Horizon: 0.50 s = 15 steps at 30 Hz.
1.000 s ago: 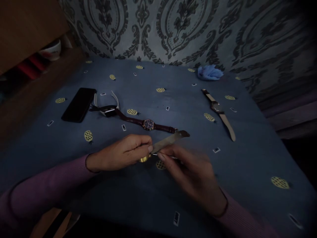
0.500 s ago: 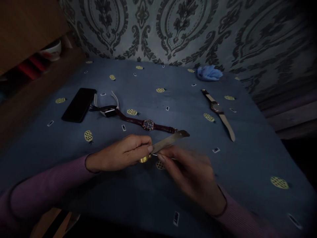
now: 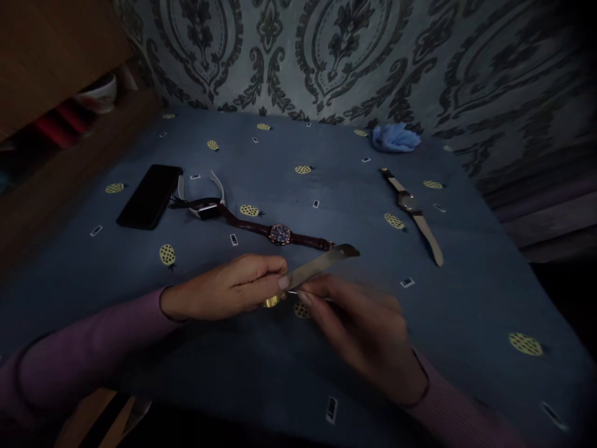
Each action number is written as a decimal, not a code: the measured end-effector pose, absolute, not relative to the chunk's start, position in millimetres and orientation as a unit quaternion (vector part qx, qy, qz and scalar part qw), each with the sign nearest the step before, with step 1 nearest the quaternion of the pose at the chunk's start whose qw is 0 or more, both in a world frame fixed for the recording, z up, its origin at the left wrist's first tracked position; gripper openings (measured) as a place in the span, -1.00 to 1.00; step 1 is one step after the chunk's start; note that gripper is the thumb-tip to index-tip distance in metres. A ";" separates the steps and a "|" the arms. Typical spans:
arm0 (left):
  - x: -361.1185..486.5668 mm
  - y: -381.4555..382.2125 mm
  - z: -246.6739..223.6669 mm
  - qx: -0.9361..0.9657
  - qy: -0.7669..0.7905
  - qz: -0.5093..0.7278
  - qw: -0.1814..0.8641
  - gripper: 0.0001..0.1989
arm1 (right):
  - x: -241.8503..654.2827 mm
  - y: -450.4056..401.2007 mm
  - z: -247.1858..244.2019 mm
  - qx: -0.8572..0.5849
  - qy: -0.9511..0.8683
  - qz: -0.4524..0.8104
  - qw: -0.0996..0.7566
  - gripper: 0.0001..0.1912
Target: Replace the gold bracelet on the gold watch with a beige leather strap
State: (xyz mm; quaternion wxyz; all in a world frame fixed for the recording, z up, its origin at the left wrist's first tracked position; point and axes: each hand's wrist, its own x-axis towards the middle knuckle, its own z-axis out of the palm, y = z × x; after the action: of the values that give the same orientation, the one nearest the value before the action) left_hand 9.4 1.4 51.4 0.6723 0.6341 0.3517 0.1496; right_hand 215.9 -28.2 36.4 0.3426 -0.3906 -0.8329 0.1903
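Note:
My left hand (image 3: 233, 287) is closed around a wristwatch whose gold case (image 3: 271, 302) shows below the fingers. The watch's grey-brown strap (image 3: 314, 267) sticks out to the upper right past my thumb. In a pinch, my right hand (image 3: 359, 326) grips a thin metal tool (image 3: 293, 292); its bright tip is at the edge of the gold case, by the strap. My fingers hide most of the tool, so its exact kind does not show. Just beyond the hands lies a watch with a dark red strap (image 3: 280, 234), face up.
A black phone (image 3: 149, 196) lies at the left, beside a white-banded watch (image 3: 208, 211) with a dark strap across it. Another watch with a beige-lined strap (image 3: 408, 202) lies at the right. A crumpled blue cloth (image 3: 395, 137) sits near the wall on the patterned tablecloth (image 3: 270, 168).
Very little differs. Both hands keep nearly the same place and grip, with the tool tip still at the watch; the view has shifted slightly.

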 end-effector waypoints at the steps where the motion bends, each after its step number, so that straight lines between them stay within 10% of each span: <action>1: 9.1 1.6 51.4 0.634 0.347 0.148 0.674 -0.72 | 215.9 -28.5 36.5 -0.392 -0.832 0.188 0.344 -0.82; 15: 9.6 1.6 50.1 0.631 0.324 0.152 0.688 -0.67 | 214.0 -29.9 41.5 -0.381 -0.833 0.196 0.349 -0.81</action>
State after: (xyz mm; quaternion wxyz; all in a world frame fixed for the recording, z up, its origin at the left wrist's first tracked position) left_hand 9.6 1.6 50.1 0.6879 0.6313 0.3240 0.1524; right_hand 214.0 -29.9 41.5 0.3492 -0.3807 -0.8334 0.1961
